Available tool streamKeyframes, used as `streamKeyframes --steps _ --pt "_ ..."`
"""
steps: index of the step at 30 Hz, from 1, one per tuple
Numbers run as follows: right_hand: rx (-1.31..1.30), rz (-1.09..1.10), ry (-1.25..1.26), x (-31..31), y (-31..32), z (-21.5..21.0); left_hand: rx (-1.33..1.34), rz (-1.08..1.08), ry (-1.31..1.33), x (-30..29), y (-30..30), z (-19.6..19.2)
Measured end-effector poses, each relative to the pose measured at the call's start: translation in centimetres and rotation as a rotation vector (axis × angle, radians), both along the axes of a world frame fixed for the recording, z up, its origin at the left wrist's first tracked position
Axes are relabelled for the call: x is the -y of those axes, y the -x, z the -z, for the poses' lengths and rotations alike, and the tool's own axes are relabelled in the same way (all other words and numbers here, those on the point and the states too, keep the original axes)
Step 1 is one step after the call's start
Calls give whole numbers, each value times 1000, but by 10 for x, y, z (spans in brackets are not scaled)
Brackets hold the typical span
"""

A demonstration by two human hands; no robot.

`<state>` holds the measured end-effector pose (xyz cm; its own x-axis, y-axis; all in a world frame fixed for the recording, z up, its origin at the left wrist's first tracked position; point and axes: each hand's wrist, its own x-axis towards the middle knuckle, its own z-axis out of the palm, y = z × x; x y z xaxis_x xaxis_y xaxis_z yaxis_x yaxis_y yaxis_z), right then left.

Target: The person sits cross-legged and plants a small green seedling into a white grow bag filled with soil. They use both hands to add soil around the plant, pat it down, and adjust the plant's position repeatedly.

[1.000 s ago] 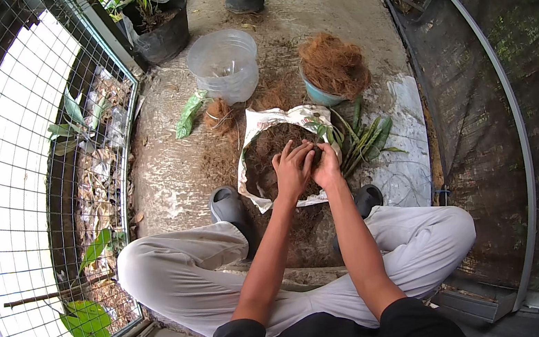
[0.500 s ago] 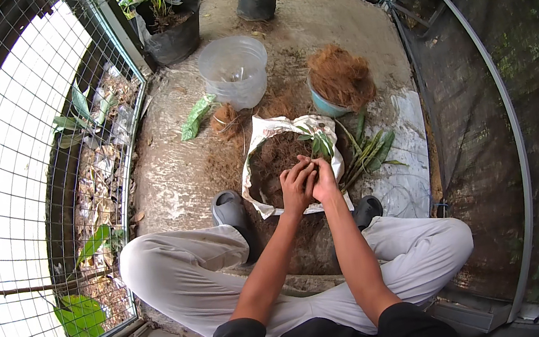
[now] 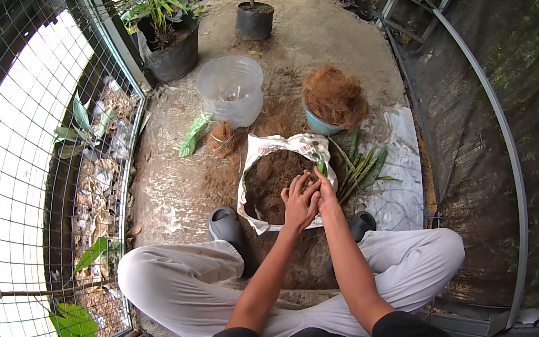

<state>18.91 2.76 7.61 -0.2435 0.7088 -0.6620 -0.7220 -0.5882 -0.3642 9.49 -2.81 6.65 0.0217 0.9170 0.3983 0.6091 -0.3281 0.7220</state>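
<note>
Seated position, knees spread, grey clogs (image 3: 227, 227) planted either side of the work. Both hands are held together over the near rim of the white sack (image 3: 252, 171), which lies open on the ground with dark potting mix (image 3: 270, 181) exposed.

Left hand (image 3: 299, 202): fingers spread and curled over something small; what is held cannot be told. Right hand (image 3: 324, 192): fingers closed together, pressed against the left; grip unclear.

Judged best handled low over the sack, so that loose mix drops back in rather than onto the concrete.

Just right of the sack, a bundle of green cuttings (image 3: 360, 169) is laid on a pale sheet. Beyond it, a teal pot of coconut fibre (image 3: 334, 97) and an empty clear plastic pot (image 3: 232, 90). Farther off, black potted plants (image 3: 174, 50).
</note>
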Motion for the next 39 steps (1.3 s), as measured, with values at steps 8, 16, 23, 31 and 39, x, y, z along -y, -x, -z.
streamKeyframes --steps 8,16,23,31,39 --pt "-106 102 -93 -12 -35 20 335 -221 67 -1 -14 -17" --pt "308 49 -202 4 21 -9 955 -352 476 -38 29 4" --pt "705 -47 -432 28 64 -2 1386 -297 740 -43 33 -4" --pt "1339 -235 -699 30 75 32 1613 -92 732 -40 43 29" --pt "1651 -142 -502 35 66 8 1523 54 927 -29 29 6"
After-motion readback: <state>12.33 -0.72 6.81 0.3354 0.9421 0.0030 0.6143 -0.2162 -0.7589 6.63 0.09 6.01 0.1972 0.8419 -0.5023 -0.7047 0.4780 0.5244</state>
